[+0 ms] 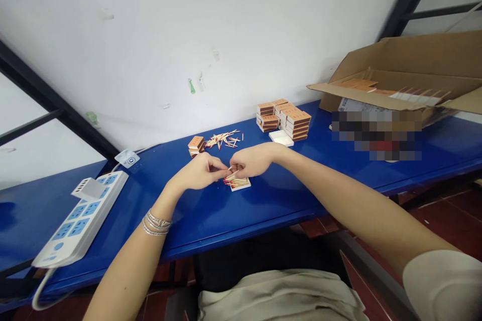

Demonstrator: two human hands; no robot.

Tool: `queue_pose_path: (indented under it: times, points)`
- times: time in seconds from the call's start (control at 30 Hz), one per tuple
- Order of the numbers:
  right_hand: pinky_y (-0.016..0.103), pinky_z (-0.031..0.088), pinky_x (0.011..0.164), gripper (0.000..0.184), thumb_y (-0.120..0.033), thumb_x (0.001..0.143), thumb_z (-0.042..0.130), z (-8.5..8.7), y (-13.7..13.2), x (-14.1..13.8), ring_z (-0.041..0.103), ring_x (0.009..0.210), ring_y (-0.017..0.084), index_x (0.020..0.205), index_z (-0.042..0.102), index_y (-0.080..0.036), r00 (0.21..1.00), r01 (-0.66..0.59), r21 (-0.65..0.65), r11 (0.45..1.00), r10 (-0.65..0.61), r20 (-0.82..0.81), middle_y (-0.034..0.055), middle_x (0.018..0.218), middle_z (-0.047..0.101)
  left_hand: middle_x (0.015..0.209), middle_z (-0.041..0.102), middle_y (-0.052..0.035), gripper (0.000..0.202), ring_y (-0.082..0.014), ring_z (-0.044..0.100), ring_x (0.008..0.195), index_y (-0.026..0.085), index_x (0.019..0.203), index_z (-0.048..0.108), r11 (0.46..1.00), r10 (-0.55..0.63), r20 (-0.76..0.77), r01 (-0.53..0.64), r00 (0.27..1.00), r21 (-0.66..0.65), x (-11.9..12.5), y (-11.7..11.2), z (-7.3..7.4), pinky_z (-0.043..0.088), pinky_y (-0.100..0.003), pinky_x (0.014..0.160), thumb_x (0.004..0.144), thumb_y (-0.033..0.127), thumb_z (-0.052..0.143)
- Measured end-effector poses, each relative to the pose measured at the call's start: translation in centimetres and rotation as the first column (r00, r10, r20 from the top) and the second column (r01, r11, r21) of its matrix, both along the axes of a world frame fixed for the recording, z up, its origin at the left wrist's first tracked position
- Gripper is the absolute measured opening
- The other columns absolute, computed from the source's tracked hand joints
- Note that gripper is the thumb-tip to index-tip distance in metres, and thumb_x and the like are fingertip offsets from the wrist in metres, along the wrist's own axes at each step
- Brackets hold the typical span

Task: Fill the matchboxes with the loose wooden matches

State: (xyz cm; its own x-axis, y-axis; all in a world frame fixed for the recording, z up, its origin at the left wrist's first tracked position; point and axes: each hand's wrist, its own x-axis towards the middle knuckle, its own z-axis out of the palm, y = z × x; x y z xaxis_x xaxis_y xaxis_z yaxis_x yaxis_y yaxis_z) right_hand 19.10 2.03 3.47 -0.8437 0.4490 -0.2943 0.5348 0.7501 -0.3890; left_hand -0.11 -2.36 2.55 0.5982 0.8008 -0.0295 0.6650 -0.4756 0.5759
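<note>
My left hand [199, 171] and my right hand [258, 161] meet over the desk with their fingertips close together. Each pinches, thumb against fingers, at the pale wooden matches [231, 175] between them; how many each grips is hidden. Just below, a white matchbox tray [241, 188] lies flat, holding several red-headed matches that point left and stick out over its edge. Behind my hands is a loose pile of matches [223, 139]. Left of that pile, a short stack of orange-topped matchboxes [196, 144] stands close to my left hand.
Stacked matchboxes [291, 118] stand near the wall, with a white tray [281, 138] before them. An open cardboard box [406, 65] holding more matchboxes occupies the right. A power strip [85, 218] and a white plug-like device [128, 158] lie left on the blue desk [203, 220].
</note>
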Motion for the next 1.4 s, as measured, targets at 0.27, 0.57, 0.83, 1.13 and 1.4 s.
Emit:
queue_pose_path:
  times: [0.27,0.57,0.83,1.13,1.4]
  points:
    - [0.023,0.039,0.061,0.026,-0.019,0.073,0.062,0.1,0.6,0.3,0.06,0.072,0.013,0.098,0.065,-0.013,1.0,-0.015,-0.071,0.997,0.016,0.013,0.0038,0.089,0.071,0.07,0.064,-0.0021,0.032,-0.0105,0.05,0.06,0.015,0.08,0.076,0.994,0.017,-0.043,-0.012,0.999,0.111,0.3,0.2,-1.0,0.037,-0.024,0.055,0.086,0.039,0.056]
    - [0.023,0.04,0.06,0.033,-0.013,0.069,0.061,1.0,1.7,1.9,0.062,0.073,0.015,0.102,0.067,-0.015,0.993,0.118,0.035,0.992,-0.119,0.008,0.0032,0.09,0.072,0.072,0.059,-0.0015,0.027,-0.0088,0.048,0.058,0.02,0.086,0.078,0.968,0.054,-0.035,-0.043,0.998,0.248,2.2,-1.0,-0.7,0.037,-0.024,0.056,0.088,0.038,0.058]
    - [0.024,0.041,0.063,0.033,-0.022,0.071,0.067,1.0,1.9,2.2,0.063,0.076,0.015,0.103,0.068,-0.016,0.994,0.112,0.004,0.994,-0.112,0.007,0.0029,0.09,0.072,0.073,0.064,-0.0031,0.03,-0.0126,0.053,0.062,0.018,0.087,0.075,0.942,0.106,-0.124,-0.059,0.987,0.332,2.2,-1.0,-0.5,0.039,-0.026,0.06,0.089,0.041,0.055]
    - [0.025,0.041,0.065,0.079,-0.056,0.045,0.084,-1.2,0.9,0.0,0.061,0.082,0.017,0.112,0.064,-0.019,1.0,0.017,0.014,1.0,-0.017,-0.021,0.0051,0.105,0.067,0.08,0.072,-0.0048,0.027,-0.017,0.06,0.065,0.018,0.095,0.071,0.963,0.222,-0.374,-0.144,0.901,0.227,-0.6,0.4,-0.3,0.041,-0.028,0.06,0.087,0.031,0.048]
    - [0.023,0.04,0.062,0.059,-0.049,0.057,0.081,-1.5,1.6,0.0,0.061,0.074,0.014,0.105,0.065,-0.017,0.993,0.026,-0.057,0.998,-0.033,-0.115,0.0036,0.091,0.07,0.079,0.072,-0.0035,0.023,-0.0186,0.063,0.07,0.022,0.094,0.068,0.955,0.268,-0.436,-0.176,0.859,0.24,-0.3,0.2,-0.1,0.042,-0.029,0.062,0.085,0.028,0.048]
